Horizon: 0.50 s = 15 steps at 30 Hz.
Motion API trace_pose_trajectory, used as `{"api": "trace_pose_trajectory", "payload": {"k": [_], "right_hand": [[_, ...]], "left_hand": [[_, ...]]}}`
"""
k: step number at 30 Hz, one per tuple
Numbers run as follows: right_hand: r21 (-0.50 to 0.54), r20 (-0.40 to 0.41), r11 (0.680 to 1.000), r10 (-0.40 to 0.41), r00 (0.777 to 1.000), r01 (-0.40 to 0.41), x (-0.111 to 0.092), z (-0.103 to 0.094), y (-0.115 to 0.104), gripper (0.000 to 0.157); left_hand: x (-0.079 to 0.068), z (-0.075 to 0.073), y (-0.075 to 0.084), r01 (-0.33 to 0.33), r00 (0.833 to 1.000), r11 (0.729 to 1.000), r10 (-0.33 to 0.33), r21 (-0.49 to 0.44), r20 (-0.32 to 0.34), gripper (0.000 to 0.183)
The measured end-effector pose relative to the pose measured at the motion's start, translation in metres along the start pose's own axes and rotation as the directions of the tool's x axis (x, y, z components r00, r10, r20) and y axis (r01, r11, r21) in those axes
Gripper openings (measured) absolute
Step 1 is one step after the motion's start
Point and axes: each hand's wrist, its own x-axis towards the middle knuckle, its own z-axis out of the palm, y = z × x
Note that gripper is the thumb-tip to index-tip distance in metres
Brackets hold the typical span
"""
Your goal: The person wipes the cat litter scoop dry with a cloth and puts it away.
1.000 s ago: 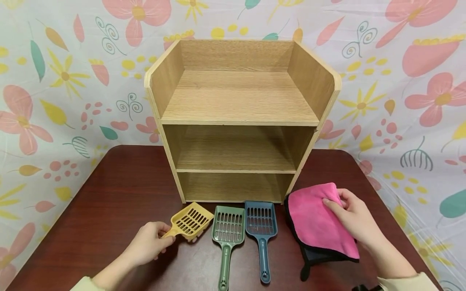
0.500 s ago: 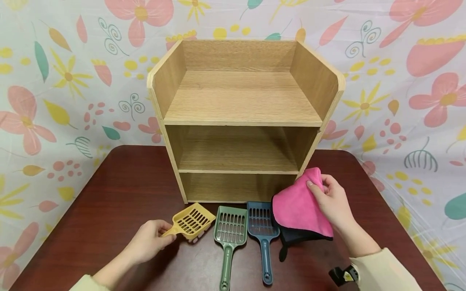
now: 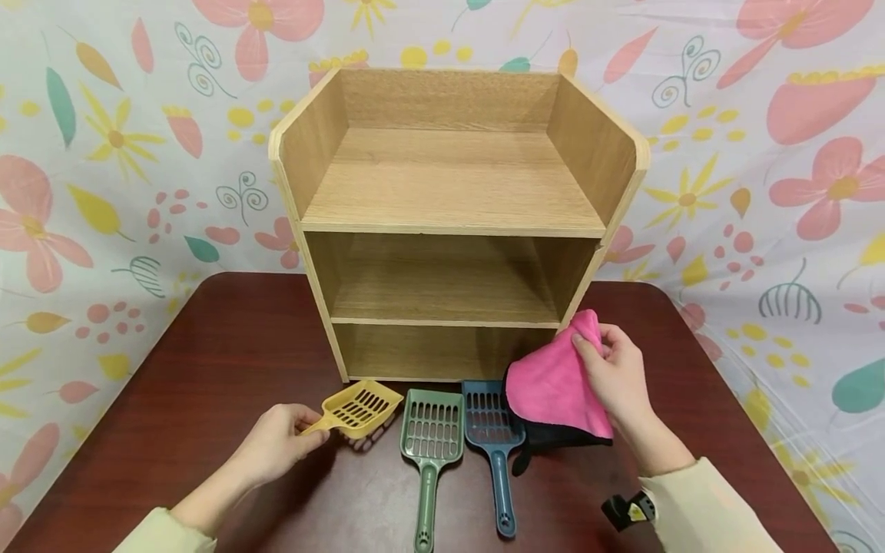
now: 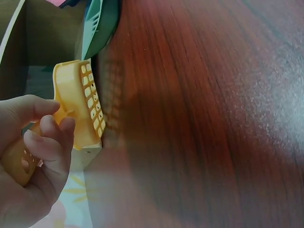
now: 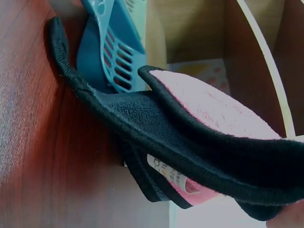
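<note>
My left hand [image 3: 273,445] grips the handle of a yellow slotted litter scoop [image 3: 328,419], its head tilted just above the table. In the left wrist view, the fingers [image 4: 52,147] curl round the scoop's handle, and a slotted shadow falls beside its head. My right hand [image 3: 618,376] pinches the top of a folded cloth [image 3: 553,384], pink with black edging and a dark grey other side. That cloth hangs over the right edge of a blue litter scoop [image 3: 501,484]. Between the two hands lies a green litter scoop [image 3: 427,499]. In the right wrist view, the cloth [image 5: 142,114] hides most of the right hand.
A wooden shelf unit [image 3: 452,229] with a high back and side walls stands behind the scoops. Its bottom board nearly meets the scoop heads. The dark red tabletop [image 3: 235,346] extends on both sides. A floral sheet [image 3: 138,115] covers the wall behind.
My right hand has carried the cloth leftward and up, from beside the blue scoop to over its edge. The left hand has barely moved; the yellow scoop sits slightly higher.
</note>
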Motion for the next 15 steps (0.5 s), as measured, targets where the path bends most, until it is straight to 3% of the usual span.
{"api": "trace_pose_trajectory", "payload": {"k": [4, 8, 15], "right_hand": [[-0.029, -0.007, 1.000, -0.007, 1.000, 0.007, -0.001, -0.001, -0.001, 0.030], [-0.148, -0.021, 0.987, -0.059, 0.998, 0.055, -0.005, -0.007, -0.004, 0.032], [-0.308, -0.042, 0.942, -0.156, 0.987, 0.135, -0.014, -0.016, -0.013, 0.030]], "left_hand": [[0.000, -0.003, 0.000, -0.025, 0.999, 1.000, 0.024, 0.010, 0.031, 0.014], [-0.005, -0.009, 0.005, -0.044, 0.997, 0.999, 0.043, 0.021, 0.065, 0.016], [-0.003, -0.021, 0.022, -0.165, 0.985, 0.985, 0.163, 0.043, 0.061, 0.016]]}}
